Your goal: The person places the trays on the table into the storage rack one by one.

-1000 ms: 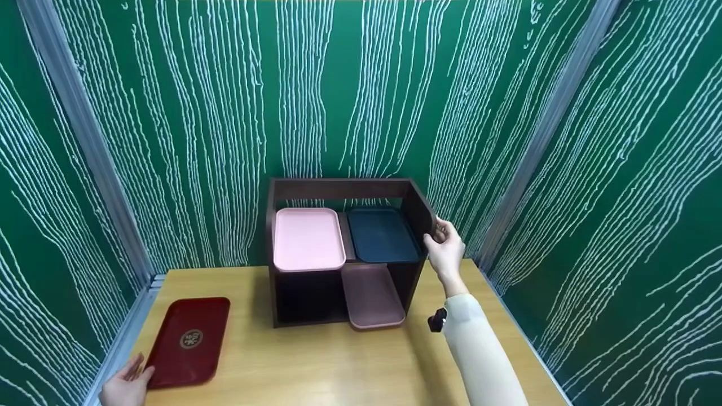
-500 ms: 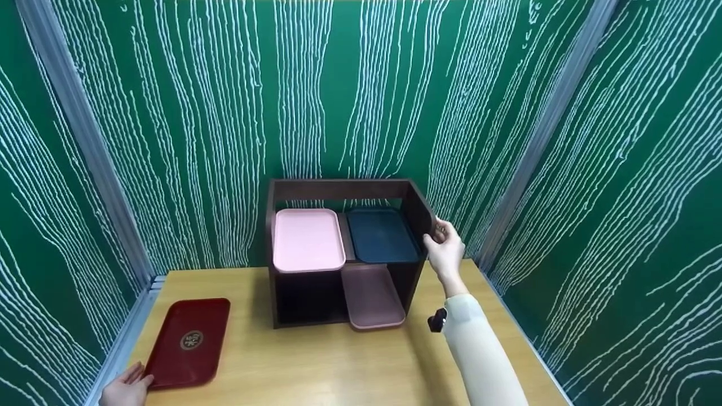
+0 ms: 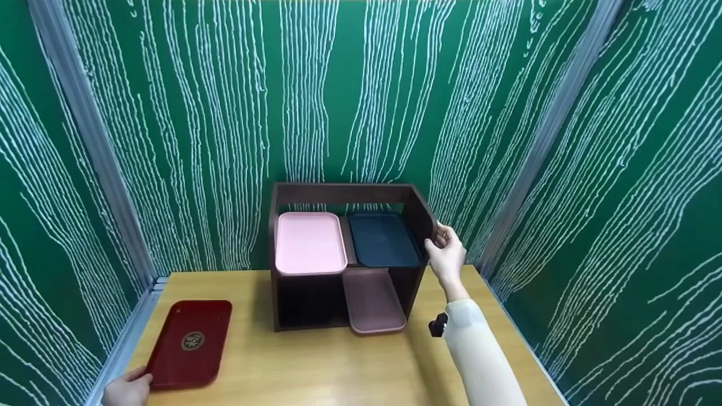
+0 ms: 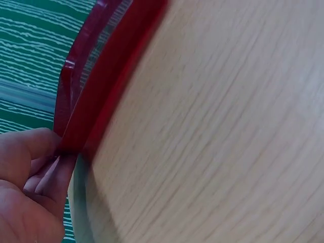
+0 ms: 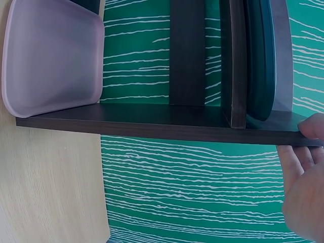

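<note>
At the front left of the table, a dark red rectangular tray (image 3: 183, 366) with a round gold emblem lies face up. My left hand (image 3: 128, 389) pinches its near left corner between thumb and fingers; the left wrist view shows the red rim (image 4: 101, 81) in that grip. In the middle stands a dark brown two-level shelf (image 3: 344, 193). My right hand (image 3: 447, 255) grips the front edge of its right side panel, thumb on one face and fingers on the other. A pink tray (image 3: 311, 243) and a dark blue tray (image 3: 385, 239) lie side by side on the upper level.
A mauve tray (image 3: 374, 301) slopes out of the shelf's lower right compartment, its front end near the table (image 3: 293, 372). The lower left compartment is dark. Green walls (image 3: 225, 141) with white wavy lines and grey metal posts (image 3: 536, 163) enclose the table.
The head view has tilted up slightly, so everything sits a little lower. My left fingers have closed a bit at the red tray's corner; my right hand keeps its hold on the shelf.
</note>
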Demonstrator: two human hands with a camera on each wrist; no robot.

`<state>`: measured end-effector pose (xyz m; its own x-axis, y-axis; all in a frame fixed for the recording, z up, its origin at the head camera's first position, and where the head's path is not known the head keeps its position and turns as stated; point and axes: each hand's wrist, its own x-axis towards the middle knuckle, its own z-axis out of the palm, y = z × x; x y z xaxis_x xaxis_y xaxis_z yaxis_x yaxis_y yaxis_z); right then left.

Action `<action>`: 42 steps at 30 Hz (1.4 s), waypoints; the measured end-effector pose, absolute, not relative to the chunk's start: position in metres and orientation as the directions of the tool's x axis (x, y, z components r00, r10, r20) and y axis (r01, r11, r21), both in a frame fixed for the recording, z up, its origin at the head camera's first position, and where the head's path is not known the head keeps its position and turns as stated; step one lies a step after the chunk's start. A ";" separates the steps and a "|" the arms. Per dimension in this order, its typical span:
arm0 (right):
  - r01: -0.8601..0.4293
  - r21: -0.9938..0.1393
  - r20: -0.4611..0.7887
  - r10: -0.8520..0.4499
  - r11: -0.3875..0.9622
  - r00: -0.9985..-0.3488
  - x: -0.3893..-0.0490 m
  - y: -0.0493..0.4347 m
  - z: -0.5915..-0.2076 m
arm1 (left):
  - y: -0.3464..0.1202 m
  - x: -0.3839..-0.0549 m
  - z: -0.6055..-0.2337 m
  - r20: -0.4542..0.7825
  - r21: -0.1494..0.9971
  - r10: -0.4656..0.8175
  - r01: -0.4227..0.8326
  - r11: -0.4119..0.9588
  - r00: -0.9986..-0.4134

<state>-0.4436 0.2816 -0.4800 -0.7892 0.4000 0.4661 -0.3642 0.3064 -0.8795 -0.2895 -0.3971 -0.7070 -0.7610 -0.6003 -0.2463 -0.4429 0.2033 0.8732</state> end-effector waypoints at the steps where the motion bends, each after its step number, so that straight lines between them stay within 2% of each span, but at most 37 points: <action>1: -0.366 -0.881 0.465 0.402 0.300 -0.789 -0.443 0.282 -0.481 | -0.396 -0.289 -0.706 -0.221 0.880 -0.605 -0.423 0.214 -0.765; 3: -0.369 -0.883 0.463 0.403 0.292 -0.789 -0.443 0.282 -0.481 | -0.395 -0.288 -0.706 -0.168 0.893 -0.619 -0.385 0.234 -0.767; 5: -0.367 -0.884 0.460 0.401 0.289 -0.792 -0.443 0.281 -0.481 | -0.394 -0.290 -0.704 -0.168 0.900 -0.630 -0.380 0.216 -0.758; 12: -0.340 -0.883 0.454 0.401 0.324 -0.796 -0.443 0.282 -0.480 | -0.391 -0.290 -0.700 -0.227 0.942 -0.647 -0.333 0.044 -0.728; 25: -0.356 -0.887 0.451 0.391 0.293 -0.802 -0.445 0.283 -0.481 | -0.387 -0.286 -0.700 -0.290 0.950 -0.636 -0.294 -0.103 -0.715; 32: -0.358 -0.893 0.442 0.382 0.273 -0.812 -0.444 0.283 -0.481 | -0.382 -0.277 -0.698 -0.317 0.946 -0.570 -0.212 -0.245 -0.758; 42: -0.363 -0.900 0.431 0.367 0.242 -0.824 -0.442 0.283 -0.479 | -0.387 -0.271 -0.705 -0.298 0.953 -0.502 -0.218 -0.212 -0.812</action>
